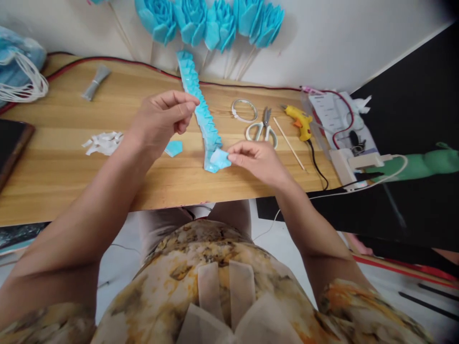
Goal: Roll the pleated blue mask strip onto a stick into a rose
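A long strip of overlapping folded blue petals (201, 102) runs from the wall down towards the table's front edge. At its near end my right hand (256, 160) pinches a pale blue petal piece (220, 158) between thumb and fingers, and the piece lies over the strip's end. My left hand (168, 112) is raised beside the strip's middle, thumb and forefinger pressed together; anything between them is too small to make out. Below that hand, a single loose blue petal (174, 148) lies flat on the wooden table.
Blue fabric flowers (190, 21) on sticks lean against the wall. Right of the strip are a tape roll (244, 111), scissors (264, 126), a thin stick (289, 144), a yellow glue gun (300, 122) and a power strip (346, 138). White scraps (103, 143) lie left.
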A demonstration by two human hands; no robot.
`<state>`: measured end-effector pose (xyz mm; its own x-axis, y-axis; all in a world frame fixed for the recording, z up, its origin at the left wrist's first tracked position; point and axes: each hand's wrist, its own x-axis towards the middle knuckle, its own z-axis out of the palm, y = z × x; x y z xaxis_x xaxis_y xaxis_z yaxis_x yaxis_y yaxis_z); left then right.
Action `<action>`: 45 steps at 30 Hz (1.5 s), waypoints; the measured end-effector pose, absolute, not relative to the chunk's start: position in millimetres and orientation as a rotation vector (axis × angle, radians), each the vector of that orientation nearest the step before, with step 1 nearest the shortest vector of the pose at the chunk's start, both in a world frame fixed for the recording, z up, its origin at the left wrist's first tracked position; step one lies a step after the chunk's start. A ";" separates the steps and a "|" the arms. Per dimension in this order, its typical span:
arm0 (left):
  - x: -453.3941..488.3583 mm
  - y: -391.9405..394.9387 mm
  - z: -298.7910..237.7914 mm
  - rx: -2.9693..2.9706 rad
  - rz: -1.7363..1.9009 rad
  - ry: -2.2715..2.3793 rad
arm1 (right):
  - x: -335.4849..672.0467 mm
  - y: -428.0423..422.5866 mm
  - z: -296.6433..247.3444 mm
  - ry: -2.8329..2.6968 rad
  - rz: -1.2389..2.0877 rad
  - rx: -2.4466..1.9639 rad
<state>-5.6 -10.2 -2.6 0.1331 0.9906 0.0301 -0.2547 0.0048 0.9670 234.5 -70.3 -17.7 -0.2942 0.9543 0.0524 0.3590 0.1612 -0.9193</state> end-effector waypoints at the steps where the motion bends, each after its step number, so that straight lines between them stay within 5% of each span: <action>1: -5.3 -12.8 -1.0 1.166 1.231 0.935 | 236.6 -80.6 -21.6 -1.796 1.133 -1.277; 12: -11.2 -73.1 -0.1 1.752 0.698 1.072 | 222.0 -116.0 -43.2 -1.801 0.990 -1.308; 45: -1.5 -102.6 -40.2 1.952 0.819 1.322 | 216.2 -115.9 -53.1 -1.989 0.679 -1.244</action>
